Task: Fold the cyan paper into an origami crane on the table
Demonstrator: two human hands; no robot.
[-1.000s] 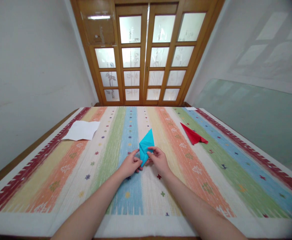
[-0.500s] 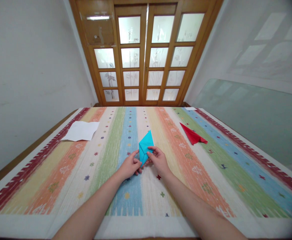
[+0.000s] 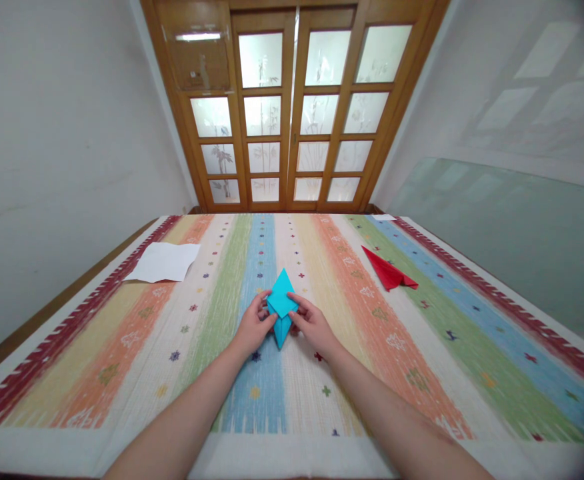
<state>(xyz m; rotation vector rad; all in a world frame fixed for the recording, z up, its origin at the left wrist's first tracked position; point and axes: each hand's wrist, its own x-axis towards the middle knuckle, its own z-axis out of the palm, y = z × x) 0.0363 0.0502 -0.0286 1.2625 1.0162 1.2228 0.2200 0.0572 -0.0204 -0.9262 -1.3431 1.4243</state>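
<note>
Both hands pinched a folded blue paper shape (image 3: 281, 308) low over the striped cloth (image 3: 122, 347) covering the bench, the left hand (image 3: 253, 329) with its grip closed on the shape's left edge and the right hand (image 3: 311, 325) with its grip closed on the right edge, the point aimed away from the person. The thin paper looked likely to crease off-line or tear if the two pinches pulled unevenly, and a loose pinch could have let the folds spring open. A red folded paper (image 3: 388, 272) and a white sheet (image 3: 165, 261) lay well apart from the hands.
</note>
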